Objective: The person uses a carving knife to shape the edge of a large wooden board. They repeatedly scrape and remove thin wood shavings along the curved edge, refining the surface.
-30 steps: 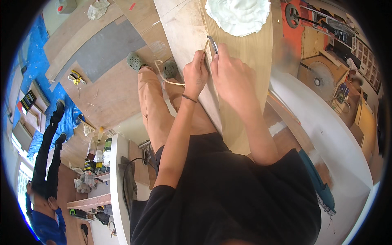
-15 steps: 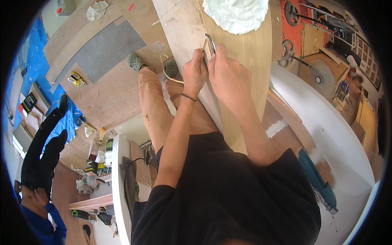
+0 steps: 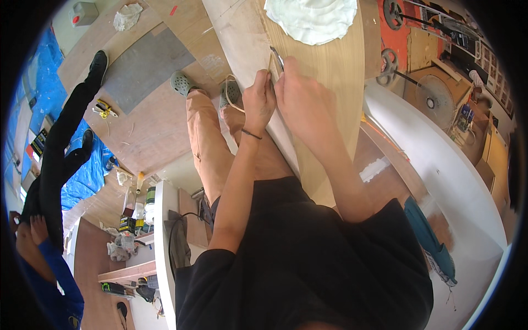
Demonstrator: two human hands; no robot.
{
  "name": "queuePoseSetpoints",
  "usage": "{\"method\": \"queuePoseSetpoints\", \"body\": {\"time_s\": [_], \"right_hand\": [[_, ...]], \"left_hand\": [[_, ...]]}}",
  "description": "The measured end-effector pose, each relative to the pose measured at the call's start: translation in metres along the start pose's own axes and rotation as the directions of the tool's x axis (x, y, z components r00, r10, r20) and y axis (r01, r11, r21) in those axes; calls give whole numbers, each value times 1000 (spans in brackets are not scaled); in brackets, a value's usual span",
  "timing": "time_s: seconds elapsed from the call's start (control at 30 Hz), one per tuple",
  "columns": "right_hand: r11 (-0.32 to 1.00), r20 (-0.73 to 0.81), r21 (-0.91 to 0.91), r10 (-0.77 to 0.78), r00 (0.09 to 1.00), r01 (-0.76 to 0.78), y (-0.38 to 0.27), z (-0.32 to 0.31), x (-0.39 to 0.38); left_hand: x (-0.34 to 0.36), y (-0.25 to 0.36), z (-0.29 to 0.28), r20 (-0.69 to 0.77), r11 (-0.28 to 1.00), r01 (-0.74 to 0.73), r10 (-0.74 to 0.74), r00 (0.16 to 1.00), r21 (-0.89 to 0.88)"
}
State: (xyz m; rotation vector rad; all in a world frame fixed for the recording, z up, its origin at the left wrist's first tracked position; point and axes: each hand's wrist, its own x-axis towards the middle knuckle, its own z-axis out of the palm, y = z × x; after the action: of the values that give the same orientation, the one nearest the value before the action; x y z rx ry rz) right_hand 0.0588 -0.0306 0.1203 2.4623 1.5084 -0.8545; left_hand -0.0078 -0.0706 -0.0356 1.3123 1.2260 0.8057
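A long pale wooden board (image 3: 335, 82) runs away from me, with a mound of white putty (image 3: 311, 19) on its far part. My right hand (image 3: 300, 102) rests on the board near its left edge, closed on a thin metal blade tool (image 3: 276, 58) that sticks out past the fingers. My left hand (image 3: 258, 102) sits right beside it on the board's left edge, fingers pinched together at the same spot; a thin dark band circles its wrist. Whether the left hand holds anything is hidden.
Below the board are my tan trousers and grey clogs (image 3: 180, 82) on a plywood floor. Another person in black trousers and a blue top (image 3: 52, 181) stands at the left. A white curved panel (image 3: 440, 165), a fan (image 3: 432, 99) and wheeled machinery lie at the right.
The person at the left has stepped further in, one leg reaching up the floor. My two hands have stayed together at the board's left edge with the blade.
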Motion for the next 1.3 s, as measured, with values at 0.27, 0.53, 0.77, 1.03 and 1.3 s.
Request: {"method": "queuePoseSetpoints", "body": {"time_s": [0.27,0.53,0.77,1.03,1.3], "right_hand": [[999,-79,25,-37,996,39,10,12,-5],[996,-221,61,-47,974,62,18,20,-27],[993,-203,103,-27,979,49,18,25,-18],[994,-208,61,-78,975,92,19,31,-15],[995,-238,42,-74,969,86,16,29,-14]], "left_hand": [[-1,-5,-9,58,979,15,-27,998,201],[37,41,-32,20,953,-266,265,964,145],[39,48,-31,121,952,-131,100,988,276],[34,41,-23,3,995,-75,75,997,69],[33,38,-18,-25,998,-65,65,998,20]]}}
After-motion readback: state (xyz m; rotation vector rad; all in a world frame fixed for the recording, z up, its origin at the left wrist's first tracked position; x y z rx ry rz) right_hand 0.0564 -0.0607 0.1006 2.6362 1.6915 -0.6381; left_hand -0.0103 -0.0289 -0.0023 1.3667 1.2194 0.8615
